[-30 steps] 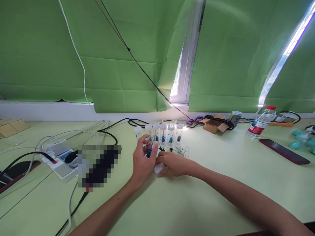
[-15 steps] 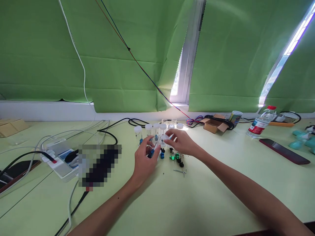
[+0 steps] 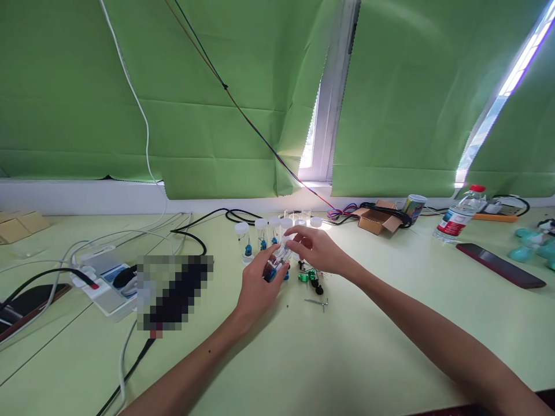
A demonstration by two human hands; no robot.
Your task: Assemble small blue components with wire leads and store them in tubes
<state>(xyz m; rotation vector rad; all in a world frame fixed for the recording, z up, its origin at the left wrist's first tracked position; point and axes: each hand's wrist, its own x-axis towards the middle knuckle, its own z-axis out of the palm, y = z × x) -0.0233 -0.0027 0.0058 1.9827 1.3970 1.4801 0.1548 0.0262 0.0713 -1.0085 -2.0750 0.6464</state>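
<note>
Fingers of the left hand [image 3: 258, 289] curl partway round a clear cylindrical tube [image 3: 277, 264], its long axis slanting up rightward to the right hand [image 3: 321, 249], fingers bent, hold unclear; white-capped clear tubes [image 3: 243, 245] stand upright beyond.

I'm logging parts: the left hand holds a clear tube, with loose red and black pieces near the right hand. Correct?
Not red: the head view shows green pieces with the black pieces near the right hand. The rest is right.

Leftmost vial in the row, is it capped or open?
Capped: the leftmost vial stands upright with a white lid over its top.
</note>
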